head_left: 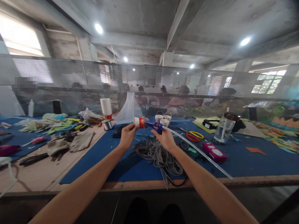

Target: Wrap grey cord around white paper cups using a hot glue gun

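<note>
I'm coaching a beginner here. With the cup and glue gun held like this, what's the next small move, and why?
Probably squeeze the trigger gently. The left hand holds the red cup on its side, the right hand aims the blue glue gun at it, and a clear glue stick trails from its back.

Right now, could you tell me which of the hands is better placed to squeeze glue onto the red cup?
The right hand, probably: it grips the blue glue gun, nozzle pointing at the red cup, which the left hand holds.
</note>
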